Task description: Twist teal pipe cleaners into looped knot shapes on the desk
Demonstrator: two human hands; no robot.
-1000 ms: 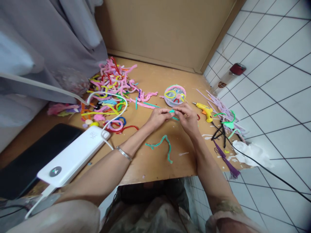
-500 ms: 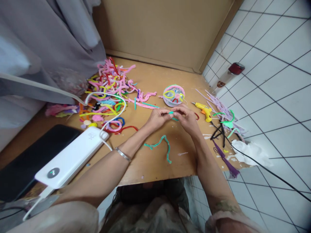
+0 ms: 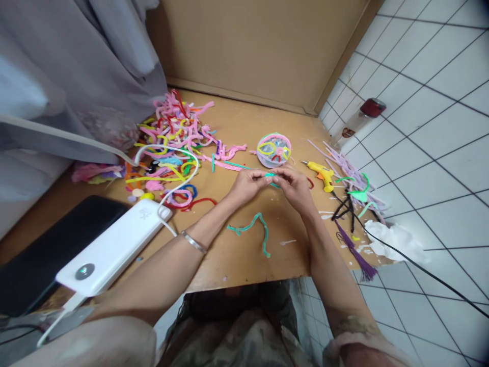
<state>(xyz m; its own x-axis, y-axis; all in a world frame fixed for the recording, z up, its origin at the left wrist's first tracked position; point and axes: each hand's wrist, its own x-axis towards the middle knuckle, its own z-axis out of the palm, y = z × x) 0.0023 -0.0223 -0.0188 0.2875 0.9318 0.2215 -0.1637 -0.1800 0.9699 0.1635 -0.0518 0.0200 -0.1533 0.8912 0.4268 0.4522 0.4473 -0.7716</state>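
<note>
Between my fingertips is a short teal pipe cleaner (image 3: pixel 270 175), mostly covered by the fingers. My left hand (image 3: pixel 250 184) pinches it from the left, and my right hand (image 3: pixel 293 184) pinches it from the right, the two almost touching. Nearer to me, a bent teal pipe cleaner (image 3: pixel 252 224) lies loose on the wooden table (image 3: pixel 229 265). Just beyond my hands stands a round clear container (image 3: pixel 273 151) decorated with pink, yellow and red pipe cleaners.
Left lies a big heap of coloured pipe cleaners (image 3: pixel 179 127), with a white power bank (image 3: pixel 114 247) and its cable in front. Right are a yellow glue gun (image 3: pixel 321 175), lilac pipe cleaners (image 3: pixel 353 173), a purple tassel (image 3: pixel 356 253) and crumpled tissue (image 3: pixel 395 242).
My hands stay in nearly the same place, still pinching the teal pipe cleaner. Slightly more of it shows between the fingers. Nothing else on the table has moved.
</note>
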